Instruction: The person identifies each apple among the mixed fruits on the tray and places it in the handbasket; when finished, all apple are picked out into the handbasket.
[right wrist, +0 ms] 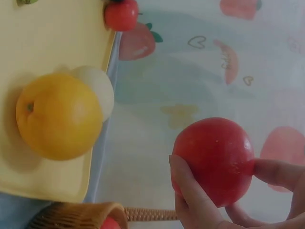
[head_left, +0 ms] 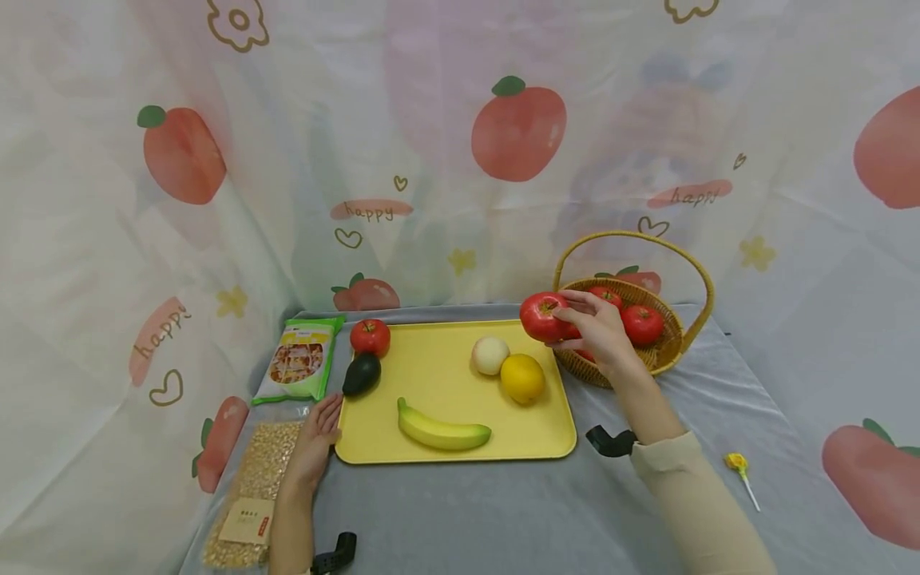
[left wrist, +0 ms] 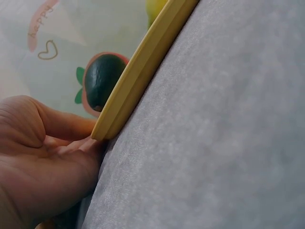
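Note:
My right hand (head_left: 592, 327) grips a red tomato (head_left: 541, 316) between thumb and fingers, raised by the basket's left side. In the right wrist view, the held tomato (right wrist: 214, 160) looks smooth and round. Along the left edge of the yellow tray (head_left: 446, 455), my left hand (head_left: 316, 439) rests with fingers straight and the thumb at the rim. The tray carries a red round fruit (head_left: 370, 339), a dark green avocado (head_left: 362, 374), a banana (head_left: 442, 430), a pale round fruit (head_left: 490, 355) and a yellow-orange fruit (head_left: 522, 378). The left wrist view shows fingertips partly hidden at the tray corner (left wrist: 107, 126).
A wicker basket (head_left: 668, 347) with a tall handle holds several red fruits (head_left: 643, 325) behind my right hand. At left lie a green-edged food packet (head_left: 298, 363) and a bag of grains (head_left: 251, 471). A yellow lollipop (head_left: 736, 461) is at right. Printed cloth walls surround the table.

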`<state>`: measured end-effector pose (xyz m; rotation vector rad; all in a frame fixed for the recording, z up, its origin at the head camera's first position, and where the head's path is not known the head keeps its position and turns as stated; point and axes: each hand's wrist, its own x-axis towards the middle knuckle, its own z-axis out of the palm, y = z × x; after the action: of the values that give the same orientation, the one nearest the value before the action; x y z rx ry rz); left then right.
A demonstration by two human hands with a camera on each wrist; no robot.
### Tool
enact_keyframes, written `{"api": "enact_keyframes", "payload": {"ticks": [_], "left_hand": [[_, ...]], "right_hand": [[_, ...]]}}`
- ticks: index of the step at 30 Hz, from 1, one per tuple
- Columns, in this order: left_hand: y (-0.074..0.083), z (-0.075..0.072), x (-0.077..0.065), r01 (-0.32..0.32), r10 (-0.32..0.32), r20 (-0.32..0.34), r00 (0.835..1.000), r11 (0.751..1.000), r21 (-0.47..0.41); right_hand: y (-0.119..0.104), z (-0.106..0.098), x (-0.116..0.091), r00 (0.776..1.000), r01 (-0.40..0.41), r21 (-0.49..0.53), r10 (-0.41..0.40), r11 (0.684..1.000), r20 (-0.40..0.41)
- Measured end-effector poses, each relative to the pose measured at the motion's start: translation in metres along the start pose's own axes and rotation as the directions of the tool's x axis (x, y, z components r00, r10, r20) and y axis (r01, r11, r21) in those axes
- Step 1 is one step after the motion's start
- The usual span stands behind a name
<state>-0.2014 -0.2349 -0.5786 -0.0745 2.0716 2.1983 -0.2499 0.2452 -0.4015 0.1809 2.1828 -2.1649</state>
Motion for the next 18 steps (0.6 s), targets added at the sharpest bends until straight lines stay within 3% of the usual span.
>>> {"api": "enact_keyframes", "payload": {"ticks": [9,18], "left_hand": [[0.002,-0.001,0.0,0.026,-0.026,-0.015,1.0,1.0,0.002],[0.001,0.001,-0.001,0.029,-0.029,-0.01,1.0,1.0,-0.004]], "right_hand": [[-0.012,-0.02,-0.002,0.999,-0.011,-0.015,0.011,1.0,-0.052],[-0.009,-0.047,-0.006,0.994,-0.049,-0.009,0.048,0.999,-0.102]]}}
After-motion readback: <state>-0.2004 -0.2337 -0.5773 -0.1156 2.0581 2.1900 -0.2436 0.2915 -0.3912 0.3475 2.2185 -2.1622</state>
